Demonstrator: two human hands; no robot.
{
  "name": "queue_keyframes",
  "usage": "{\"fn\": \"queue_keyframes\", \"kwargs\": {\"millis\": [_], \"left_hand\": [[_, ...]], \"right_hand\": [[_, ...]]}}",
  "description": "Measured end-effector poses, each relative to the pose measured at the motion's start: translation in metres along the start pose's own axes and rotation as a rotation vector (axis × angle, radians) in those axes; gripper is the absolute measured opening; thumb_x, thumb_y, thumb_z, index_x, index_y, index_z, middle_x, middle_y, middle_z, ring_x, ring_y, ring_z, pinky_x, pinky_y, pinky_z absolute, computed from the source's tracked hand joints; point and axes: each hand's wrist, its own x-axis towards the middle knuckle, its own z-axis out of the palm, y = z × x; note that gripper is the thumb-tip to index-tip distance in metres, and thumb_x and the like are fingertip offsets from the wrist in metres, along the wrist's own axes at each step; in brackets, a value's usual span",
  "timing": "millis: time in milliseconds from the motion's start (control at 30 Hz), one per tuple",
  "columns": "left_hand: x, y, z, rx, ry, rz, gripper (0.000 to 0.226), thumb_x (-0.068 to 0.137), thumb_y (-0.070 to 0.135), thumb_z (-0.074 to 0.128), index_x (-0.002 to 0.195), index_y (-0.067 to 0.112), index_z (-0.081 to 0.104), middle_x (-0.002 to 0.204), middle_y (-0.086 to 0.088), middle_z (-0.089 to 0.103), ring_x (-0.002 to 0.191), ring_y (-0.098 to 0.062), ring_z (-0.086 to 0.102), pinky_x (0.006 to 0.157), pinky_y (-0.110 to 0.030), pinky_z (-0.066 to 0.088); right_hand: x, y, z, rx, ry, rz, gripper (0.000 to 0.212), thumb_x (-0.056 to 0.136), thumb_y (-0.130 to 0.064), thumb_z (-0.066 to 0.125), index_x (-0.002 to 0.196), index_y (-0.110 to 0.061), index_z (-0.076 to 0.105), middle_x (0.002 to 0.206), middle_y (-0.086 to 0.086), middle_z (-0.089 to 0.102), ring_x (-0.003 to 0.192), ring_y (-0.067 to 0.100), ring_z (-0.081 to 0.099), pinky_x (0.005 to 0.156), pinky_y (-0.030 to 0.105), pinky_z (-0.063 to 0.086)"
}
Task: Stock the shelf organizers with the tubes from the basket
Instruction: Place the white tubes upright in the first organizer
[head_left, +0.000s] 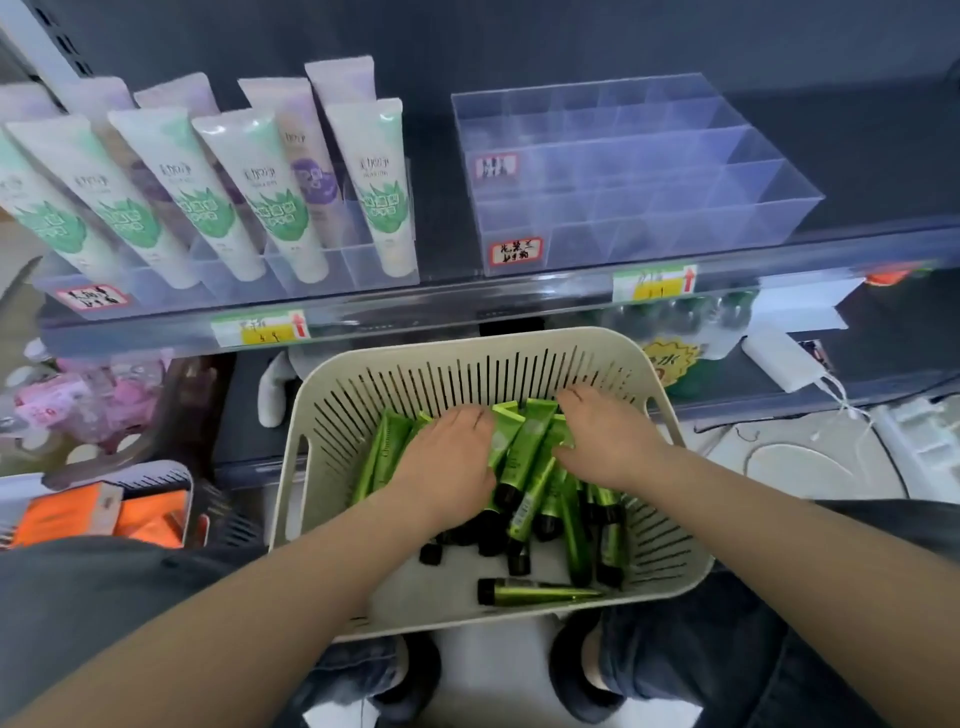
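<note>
A cream slotted basket (322, 415) sits on my lap and holds several small green tubes with black caps (524, 467). Both hands are down in the pile. My left hand (447, 457) lies over the tubes on the left, fingers curled down around some of them. My right hand (608, 441) covers the tubes on the right, its fingers bent into the pile. One tube (535, 592) lies apart at the basket's near side. A clear divided organizer (623, 171) stands on the shelf above, its compartments empty.
Left of the empty organizer, another clear organizer (311, 260) holds several tall white tubes (260, 187) with green or purple prints. Yellow price tags line the shelf edge (519, 301). An orange-filled basket (104, 514) sits at lower left, pink goods behind it.
</note>
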Motion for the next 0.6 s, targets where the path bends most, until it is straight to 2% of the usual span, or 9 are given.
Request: {"fn": "queue_keyframes", "kwargs": {"millis": [233,367,500,600], "left_hand": [[0.045,-0.009,0.022,-0.014,-0.072,0.071,0.054,0.084,0.018,0.052,0.135,0.008,0.038,0.132,-0.008,0.044,0.124,-0.024,0.042,0.107,-0.034,0.036],[0.068,-0.014,0.032,0.019,-0.141,0.118,0.058,0.085,0.016,0.051,0.14,0.008,0.034,0.139,-0.007,0.04,0.13,-0.023,0.038,0.111,-0.035,0.032],[0.081,-0.02,0.039,0.075,-0.213,0.182,0.054,0.086,0.017,0.051,0.138,0.008,0.037,0.134,-0.008,0.044,0.125,-0.023,0.04,0.107,-0.036,0.036],[0.087,-0.024,0.041,0.08,-0.207,0.211,0.048,0.088,0.018,0.051,0.134,0.009,0.041,0.127,-0.008,0.045,0.121,-0.024,0.042,0.104,-0.036,0.038]], "right_hand": [[0.048,0.008,0.016,0.063,-0.103,0.093,0.051,0.086,-0.034,0.058,0.127,-0.008,0.044,0.122,0.011,0.048,0.112,0.028,0.05,0.093,0.04,0.047],[0.069,0.009,0.026,0.074,-0.145,0.127,0.054,0.087,-0.038,0.056,0.129,-0.007,0.044,0.125,0.013,0.047,0.113,0.029,0.05,0.096,0.041,0.046],[0.08,0.009,0.033,0.051,-0.164,0.126,0.047,0.089,-0.036,0.053,0.125,-0.007,0.047,0.125,0.013,0.049,0.113,0.03,0.051,0.095,0.038,0.045],[0.085,0.007,0.036,0.047,-0.167,0.119,0.041,0.089,-0.035,0.054,0.12,-0.008,0.051,0.121,0.012,0.051,0.11,0.029,0.052,0.091,0.037,0.044]]}}
